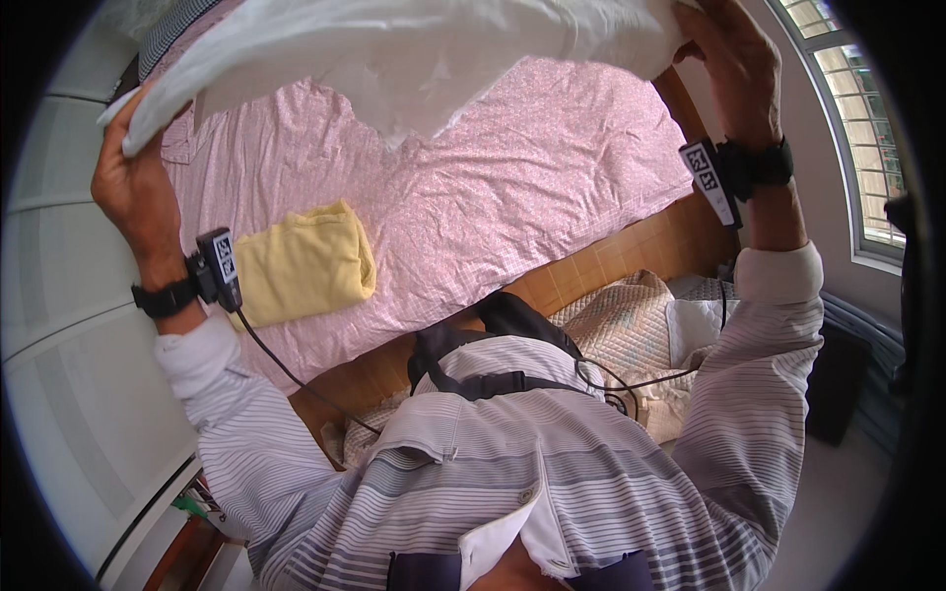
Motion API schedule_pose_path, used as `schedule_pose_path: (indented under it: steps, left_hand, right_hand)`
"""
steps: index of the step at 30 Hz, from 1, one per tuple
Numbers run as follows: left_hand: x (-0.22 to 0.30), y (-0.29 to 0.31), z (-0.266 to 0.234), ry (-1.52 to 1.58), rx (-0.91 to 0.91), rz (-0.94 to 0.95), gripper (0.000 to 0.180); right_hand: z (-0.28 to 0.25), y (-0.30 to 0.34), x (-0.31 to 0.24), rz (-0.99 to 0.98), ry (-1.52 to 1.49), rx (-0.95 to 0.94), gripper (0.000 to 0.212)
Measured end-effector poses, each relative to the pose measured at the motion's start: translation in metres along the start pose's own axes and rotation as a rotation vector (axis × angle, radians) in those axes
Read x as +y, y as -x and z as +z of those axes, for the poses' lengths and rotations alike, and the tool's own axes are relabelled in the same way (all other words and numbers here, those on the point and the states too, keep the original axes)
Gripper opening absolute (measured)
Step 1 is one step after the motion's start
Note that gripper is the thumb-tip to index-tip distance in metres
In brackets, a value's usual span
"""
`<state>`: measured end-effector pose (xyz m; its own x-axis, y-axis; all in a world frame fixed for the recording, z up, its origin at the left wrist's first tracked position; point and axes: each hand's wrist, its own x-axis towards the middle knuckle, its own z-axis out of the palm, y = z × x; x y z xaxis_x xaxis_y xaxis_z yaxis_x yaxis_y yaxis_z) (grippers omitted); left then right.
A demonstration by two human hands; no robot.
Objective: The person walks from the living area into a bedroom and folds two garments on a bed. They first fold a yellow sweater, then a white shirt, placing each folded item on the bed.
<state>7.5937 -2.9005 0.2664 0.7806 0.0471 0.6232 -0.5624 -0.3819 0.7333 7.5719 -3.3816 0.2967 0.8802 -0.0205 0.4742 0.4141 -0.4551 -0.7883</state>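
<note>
A thin white cloth (pixel 394 69) is stretched between my raised hands, over the far part of a bed with a pink patterned sheet (pixel 522 167). My left hand (pixel 133 182) is closed on the cloth's left end. At the upper right, my right hand (pixel 739 74) grips the other end, its fingertips partly cut off by the frame's top edge. The cloth's lower edge hangs uneven, dipping to a point near the middle. Below and to the right of my left hand, a folded yellow towel (pixel 305 264) lies on the sheet.
White cabinet doors (pixel 79 266) stand along the left. A barred window (pixel 857 128) is at the right. Quilted bedding (pixel 621 315) lies on the wooden edge (pixel 601 258) in front of me. Black cables (pixel 296 379) run from both wrist devices.
</note>
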Motion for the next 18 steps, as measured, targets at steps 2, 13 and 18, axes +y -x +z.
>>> schedule_pose_path:
  steps: [2,13,18]
  left_hand:
    - [0.011,0.038,-0.001,-0.227,-0.031,0.036,0.023]
    - [-0.072,0.331,0.08,-0.166,-0.632,-0.665,0.027]
    - [-0.091,0.407,0.093,-0.195,-0.761,-0.603,0.03]
  right_hand:
    - [0.001,0.032,0.015,0.098,-0.012,-0.054,0.024]
    - [0.05,0.287,0.183,0.97,0.081,-0.272,0.019]
    - [0.064,0.363,0.23,1.121,0.09,-0.33,0.023]
